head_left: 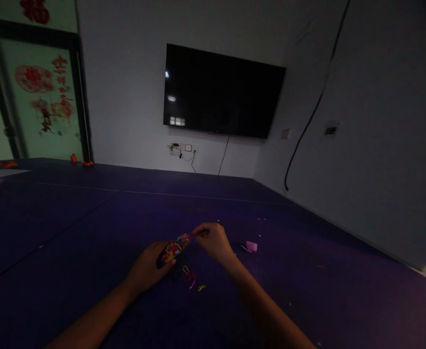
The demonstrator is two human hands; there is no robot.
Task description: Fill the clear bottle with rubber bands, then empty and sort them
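Observation:
My left hand (150, 264) is wrapped round a bundle of colourful rubber bands (176, 249), mostly red and yellow with some blue, which lies low over the purple surface (89, 237). Whether the bands sit in or around something else I cannot tell. At the bundle's far right end, the fingertips of my right hand (214, 241) pinch a thin reddish band (192, 235) that runs to the bundle. Just below the bundle lie loose bands: a yellow loop (185, 269), a red and pink strand (192, 280) and a small yellow twisted one (201, 287).
A pink folded scrap (251, 246) lies right of my right hand, with small white specks scattered around. Behind are a wall-mounted television (223, 92), hanging cables and a glass door (38, 97). Orange objects (87, 164) lie near the door; a pale sheet (5, 172) is at the far left.

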